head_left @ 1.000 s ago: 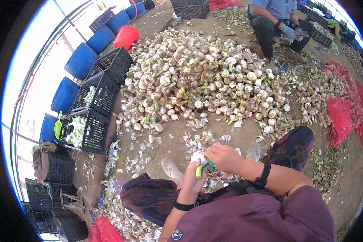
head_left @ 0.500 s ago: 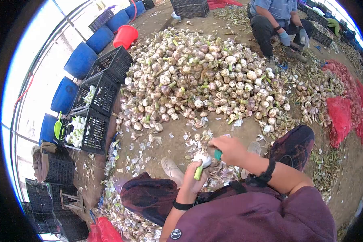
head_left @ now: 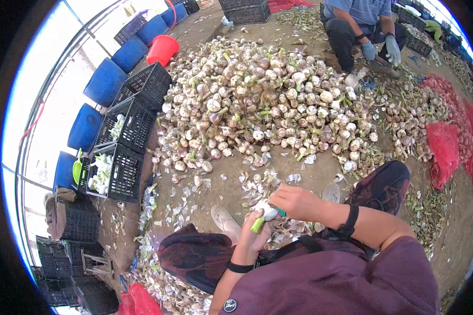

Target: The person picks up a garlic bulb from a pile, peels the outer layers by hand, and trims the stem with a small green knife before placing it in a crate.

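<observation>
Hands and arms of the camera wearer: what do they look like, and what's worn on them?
Both the left hand and right hand are ungloved. Each wrist has a black band, the right one bulkier. A plum-purple shirt covers the upper right arm; a round dark badge sits at its left.

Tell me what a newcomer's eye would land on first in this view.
Most likely the big heap of garlic spread over the ground in the middle, ahead of the person's feet. Next, the bright red bucket at its far left edge, beside the row of blue barrels. Nearer, just above the lap, the left hand holds a white bulb by its green stem, with the right hand against it.
</observation>
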Available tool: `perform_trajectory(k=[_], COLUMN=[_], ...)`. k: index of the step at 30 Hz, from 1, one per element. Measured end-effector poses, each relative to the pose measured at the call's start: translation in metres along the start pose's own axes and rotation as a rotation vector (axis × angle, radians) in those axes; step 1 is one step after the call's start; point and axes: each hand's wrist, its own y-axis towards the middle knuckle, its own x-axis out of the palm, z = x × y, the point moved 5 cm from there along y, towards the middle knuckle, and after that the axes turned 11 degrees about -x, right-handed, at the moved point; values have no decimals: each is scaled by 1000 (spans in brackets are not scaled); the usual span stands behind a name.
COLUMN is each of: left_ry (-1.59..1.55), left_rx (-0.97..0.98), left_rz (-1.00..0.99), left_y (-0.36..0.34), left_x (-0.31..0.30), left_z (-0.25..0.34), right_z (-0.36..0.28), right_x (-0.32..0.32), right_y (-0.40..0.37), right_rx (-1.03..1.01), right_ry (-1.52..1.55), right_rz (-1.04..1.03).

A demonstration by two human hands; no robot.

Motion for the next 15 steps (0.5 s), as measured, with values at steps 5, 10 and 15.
perform_trajectory(k=[5,10,15], left_ry=[39,214,500], left_rx=[-61,-63,21], left_rz=[28,58,54], left_y=[-8,-4,-6], left_x=[13,8,10], left_z=[2,6,6], right_z=[0,10,40], right_x=[-2,-5,-5], right_y=[0,-3,-20], right_rx=[-52,27,234], right_ry=[-78,-108,-176], right_rz=[-12,-46,-46])
